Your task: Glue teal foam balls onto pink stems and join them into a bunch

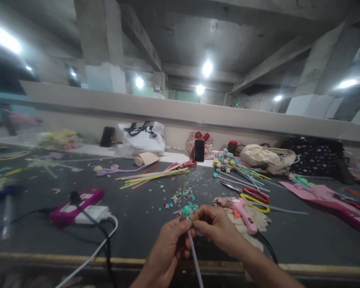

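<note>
My left hand is closed around a thin lilac stem, which slants down toward the front edge of the table. Against the stem's top end, my right hand has its thumb and fingers pinched together; what lies between them is too small to make out. A clump of mint-green bits shows just past the fingertips, and I cannot tell whether it is fixed to the stem. Small coloured pieces are scattered beyond it. To the right of my right hand lies a pink glue gun.
Scissors with red handles and yellow-handled scissors lie right of centre. Coloured stems and flower-tipped stems are farther back. A purple power strip with cables sits left. A phone stands at the back.
</note>
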Demonstrator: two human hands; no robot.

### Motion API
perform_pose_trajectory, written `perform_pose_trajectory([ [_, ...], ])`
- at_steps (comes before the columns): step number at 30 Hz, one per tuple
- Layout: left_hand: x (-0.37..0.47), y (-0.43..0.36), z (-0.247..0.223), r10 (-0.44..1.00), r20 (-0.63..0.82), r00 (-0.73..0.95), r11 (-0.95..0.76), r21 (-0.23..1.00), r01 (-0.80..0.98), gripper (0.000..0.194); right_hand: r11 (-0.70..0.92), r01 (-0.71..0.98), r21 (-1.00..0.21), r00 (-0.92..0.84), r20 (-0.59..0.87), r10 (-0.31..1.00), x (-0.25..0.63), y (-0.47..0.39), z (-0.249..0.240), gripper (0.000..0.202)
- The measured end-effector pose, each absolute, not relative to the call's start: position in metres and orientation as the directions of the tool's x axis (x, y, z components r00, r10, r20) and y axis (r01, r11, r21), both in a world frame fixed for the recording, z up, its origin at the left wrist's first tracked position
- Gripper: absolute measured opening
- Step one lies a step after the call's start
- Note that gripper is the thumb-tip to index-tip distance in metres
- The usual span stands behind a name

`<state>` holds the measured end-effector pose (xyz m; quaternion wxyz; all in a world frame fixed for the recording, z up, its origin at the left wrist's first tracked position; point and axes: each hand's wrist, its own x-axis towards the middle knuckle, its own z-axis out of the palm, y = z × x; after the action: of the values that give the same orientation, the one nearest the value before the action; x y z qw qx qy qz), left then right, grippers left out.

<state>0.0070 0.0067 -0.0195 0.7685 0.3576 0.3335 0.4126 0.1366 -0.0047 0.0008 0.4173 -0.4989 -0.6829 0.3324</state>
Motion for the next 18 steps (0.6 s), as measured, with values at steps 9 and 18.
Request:
perform_pose_trajectory([
  [9,0.006,0.004,-0.019,0.861,-0.285,0.422,0.447,0.819,-0.359,0.022,-0.03,0.918,-0.396,0.17,0.323,0.931,0.242,-0.022,0.004,0.026],
  [18,0.015,0.001,-0.015,0.897,-0.183,0.402,0.354,0.843,-0.404,0.023,-0.148,0.953,-0.264,0.205,0.206,0.957,0.275,-0.013,-0.009,0.029],
])
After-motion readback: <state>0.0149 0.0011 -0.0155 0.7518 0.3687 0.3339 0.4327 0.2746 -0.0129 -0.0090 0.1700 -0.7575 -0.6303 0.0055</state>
